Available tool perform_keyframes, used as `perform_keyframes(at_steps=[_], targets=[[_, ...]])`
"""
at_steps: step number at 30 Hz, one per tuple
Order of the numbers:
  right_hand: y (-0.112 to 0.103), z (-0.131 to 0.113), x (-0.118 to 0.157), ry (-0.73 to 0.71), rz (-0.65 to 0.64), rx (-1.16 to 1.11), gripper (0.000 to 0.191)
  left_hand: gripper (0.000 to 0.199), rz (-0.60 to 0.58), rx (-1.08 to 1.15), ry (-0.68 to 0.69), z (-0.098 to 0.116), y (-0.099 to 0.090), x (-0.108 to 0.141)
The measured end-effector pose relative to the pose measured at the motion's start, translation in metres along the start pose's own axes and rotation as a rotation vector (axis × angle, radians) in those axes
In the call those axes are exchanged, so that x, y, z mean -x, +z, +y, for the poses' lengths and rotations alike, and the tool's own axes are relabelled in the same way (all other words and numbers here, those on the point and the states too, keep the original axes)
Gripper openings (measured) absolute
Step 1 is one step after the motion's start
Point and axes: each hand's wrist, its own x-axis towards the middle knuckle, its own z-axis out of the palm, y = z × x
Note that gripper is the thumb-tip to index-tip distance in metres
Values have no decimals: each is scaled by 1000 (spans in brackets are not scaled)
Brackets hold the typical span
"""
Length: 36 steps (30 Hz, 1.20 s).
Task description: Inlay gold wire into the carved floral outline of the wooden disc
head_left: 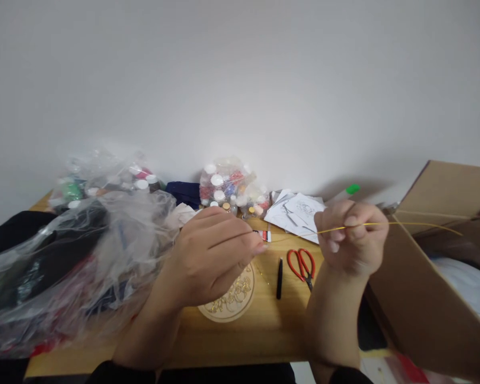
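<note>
A thin gold wire (pixel 414 224) is stretched between my two hands above the table. My right hand (pixel 354 234) pinches it between thumb and finger, and its free end bends off to the right past the fist. My left hand (pixel 212 253) is closed with the fingertips pressed together where the wire's faint left end reaches them; the exact grip is hidden by the fingers. Partly under my left hand lies a round pale disc (pixel 228 314) with a raised gold floral pattern. Black tweezers (pixel 279 280) and red-handled scissors (pixel 302 265) rest between my forearms.
Clear plastic bags (pixel 132 234) with assorted materials cover the left side. Another bag of small jars (pixel 224 184) stands against the wall. Papers with line drawings (pixel 298 210) and a green-capped marker (pixel 350 190) lie behind my right hand. An open cardboard box (pixel 420 288) is at right.
</note>
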Motion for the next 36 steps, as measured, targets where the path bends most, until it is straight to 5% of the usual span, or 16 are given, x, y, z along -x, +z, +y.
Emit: perform_keyframes(at_steps=[18, 36], targets=[[-24, -5, -9, -63, 131, -56, 8, 10, -10, 12, 18, -1, 0, 0], [-46, -2, -13, -104, 132, 50, 20, 10, -18, -21, 35, -5, -2, 1]])
